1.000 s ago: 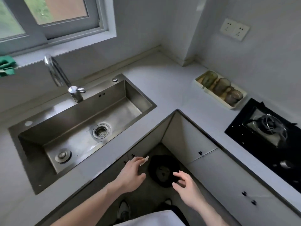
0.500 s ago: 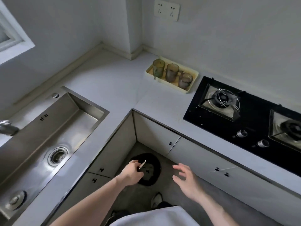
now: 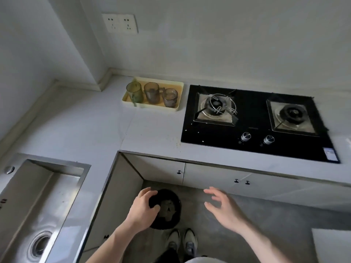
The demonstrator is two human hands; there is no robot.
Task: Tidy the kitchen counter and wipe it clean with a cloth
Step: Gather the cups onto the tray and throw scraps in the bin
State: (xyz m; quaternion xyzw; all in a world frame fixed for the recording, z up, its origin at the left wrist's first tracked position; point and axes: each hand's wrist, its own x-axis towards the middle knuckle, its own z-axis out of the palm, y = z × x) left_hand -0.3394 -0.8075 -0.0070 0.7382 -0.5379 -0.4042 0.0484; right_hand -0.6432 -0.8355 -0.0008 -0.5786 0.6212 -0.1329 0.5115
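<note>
Counter point(image 3: 152, 133): 1 yellow tray point(image 3: 179, 88) at 12 o'clock with 3 glass cups point(image 3: 151, 92); 1 hob point(image 3: 252, 147), 2 burners, 2 knobs at 2 o'clock; 1 sink point(image 3: 24, 202) at 8; left hand point(image 3: 141, 209) loosely curled, empty, over 1 black bin point(image 3: 171, 217); right hand point(image 3: 224, 208) fingers spread, empty; no cloth visible.

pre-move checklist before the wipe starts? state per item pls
1. Left hand free of scrap: cannot tell, fingers curled over the round black bin on the floor.
2. Right hand free: ok, fingers spread, holding nothing.
3. Cloth at hand: not ok, none in view.
4. Grey counter clean: not ok, crumbs beside the black glass gas hob.
5. Three tinted glasses upright in the pale yellow tray: ok.
</note>
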